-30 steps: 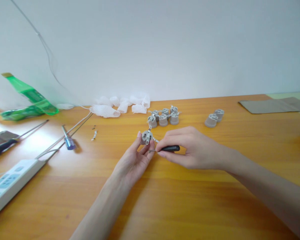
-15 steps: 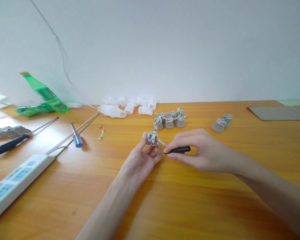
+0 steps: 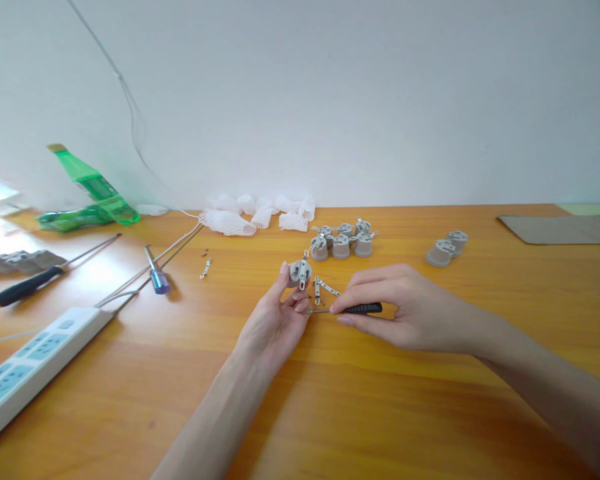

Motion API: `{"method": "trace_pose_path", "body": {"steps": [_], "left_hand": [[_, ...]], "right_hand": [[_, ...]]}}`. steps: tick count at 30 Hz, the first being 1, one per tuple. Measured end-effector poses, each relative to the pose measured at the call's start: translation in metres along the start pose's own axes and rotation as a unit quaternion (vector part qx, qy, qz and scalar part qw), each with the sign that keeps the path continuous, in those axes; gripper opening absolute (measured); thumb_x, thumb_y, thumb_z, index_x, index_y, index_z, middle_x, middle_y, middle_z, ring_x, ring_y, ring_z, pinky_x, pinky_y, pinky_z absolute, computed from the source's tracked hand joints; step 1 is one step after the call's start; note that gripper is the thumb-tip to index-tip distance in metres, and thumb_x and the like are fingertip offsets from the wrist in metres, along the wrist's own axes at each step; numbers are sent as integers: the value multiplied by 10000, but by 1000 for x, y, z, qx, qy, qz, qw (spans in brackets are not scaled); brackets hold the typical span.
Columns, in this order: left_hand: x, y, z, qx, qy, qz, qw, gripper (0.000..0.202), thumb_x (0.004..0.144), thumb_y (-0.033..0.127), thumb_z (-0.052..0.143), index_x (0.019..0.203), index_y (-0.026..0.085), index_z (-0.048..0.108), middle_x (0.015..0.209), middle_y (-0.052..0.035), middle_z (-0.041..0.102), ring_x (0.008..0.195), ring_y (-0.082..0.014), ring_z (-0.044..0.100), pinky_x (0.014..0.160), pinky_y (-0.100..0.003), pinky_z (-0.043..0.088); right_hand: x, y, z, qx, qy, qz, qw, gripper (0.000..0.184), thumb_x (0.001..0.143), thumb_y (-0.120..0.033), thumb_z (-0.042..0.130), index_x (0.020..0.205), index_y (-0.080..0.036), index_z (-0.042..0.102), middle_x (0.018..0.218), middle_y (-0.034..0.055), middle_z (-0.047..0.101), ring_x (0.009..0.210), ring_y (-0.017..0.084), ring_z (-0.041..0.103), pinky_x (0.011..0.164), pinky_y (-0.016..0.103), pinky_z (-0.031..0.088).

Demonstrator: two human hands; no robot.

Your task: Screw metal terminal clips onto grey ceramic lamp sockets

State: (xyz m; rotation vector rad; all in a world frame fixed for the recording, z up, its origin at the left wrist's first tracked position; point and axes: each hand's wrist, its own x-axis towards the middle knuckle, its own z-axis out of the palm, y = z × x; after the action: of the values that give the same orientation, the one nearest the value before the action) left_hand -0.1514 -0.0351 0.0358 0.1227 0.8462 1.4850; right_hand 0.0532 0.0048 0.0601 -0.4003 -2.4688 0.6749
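Between the thumb and fingers of my left hand (image 3: pixel 275 317) is a round grey lamp socket (image 3: pixel 295 272) with a metal bracket strip (image 3: pixel 304 270) across its top. My right hand (image 3: pixel 397 307) grips a small screwdriver (image 3: pixel 363 308) by its black handle. The thin shaft points left, and its tip is at my left fingertips; whether it touches a screw I cannot tell. Loose metal strips (image 3: pixel 318 291) lie on the table between the two hands. Behind them stands a cluster of several grey sockets (image 3: pixel 341 247), some with metal strips on top.
Two more sockets (image 3: pixel 441 253) stand at the right, near a brown sheet (image 3: pixel 560 229). White foam nets (image 3: pixel 227 222) lie by the wall. At left are a power strip (image 3: pixel 40 353), a blue screwdriver (image 3: pixel 159 280), a black-handled screwdriver (image 3: pixel 27 287), green bottles (image 3: pixel 100 190) and a small metal strip (image 3: pixel 206 269).
My left hand and the socket have shifted slightly left, away from the loose strips, which now show more fully. The screwdriver is still in my right hand, a little lower.
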Motion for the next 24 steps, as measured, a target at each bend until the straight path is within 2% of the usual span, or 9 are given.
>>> {"method": "trace_pose_path", "body": {"steps": [4,8,10,14,17,21,24], "left_hand": [[-2,-1,-1,16,2,-17,1000,224,987,285,578,864,134,689,851,-72,650,632,-98,554,538,-194,449],[-6,-3,1,31,1,-46,998,255,977,351,586,861,153,695,853,-76,651,772,-179,646,670,-304,548],[-6,-4,3,16,6,-44,999,263,983,334,577,845,142,691,843,-79,644,766,-176,642,695,-315,559],[-3,-4,2,-15,11,-34,999,271,1003,290,538,877,105,690,858,-95,638,658,-114,566,597,-226,504],[1,-3,-2,-26,13,-15,999,245,1004,275,537,887,114,679,856,-81,637,601,-93,507,508,-196,431],[3,-2,-4,-27,9,3,1000,223,1000,265,548,893,117,675,849,-67,635,598,-86,495,492,-189,402],[0,-3,-2,-24,-21,-7,999,226,996,275,560,899,109,678,852,-71,628,611,-83,494,509,-187,409]], "right_hand": [[0,1,-2,10,10,6,1000,127,953,-216,650,1021,-195,755,898,35,747,756,141,665,721,264,494],[1,1,-2,18,17,5,1000,133,947,-199,651,1031,-202,754,913,33,752,769,143,672,730,265,499],[1,0,-1,12,10,7,1000,142,949,-198,647,1040,-195,755,906,31,747,768,139,666,724,262,490],[1,-1,0,-4,-8,9,1000,137,952,-202,648,1023,-174,762,912,31,739,785,132,656,740,252,479],[1,-2,0,-6,-12,8,1000,140,955,-204,643,1017,-169,764,918,29,738,798,130,654,752,249,479],[1,-3,-4,-6,-6,11,1000,148,954,-197,638,1015,-159,767,889,31,741,766,128,657,726,258,488],[0,-3,-10,6,35,15,999,129,927,-171,660,992,-160,771,884,32,764,750,130,678,715,262,511]]}}
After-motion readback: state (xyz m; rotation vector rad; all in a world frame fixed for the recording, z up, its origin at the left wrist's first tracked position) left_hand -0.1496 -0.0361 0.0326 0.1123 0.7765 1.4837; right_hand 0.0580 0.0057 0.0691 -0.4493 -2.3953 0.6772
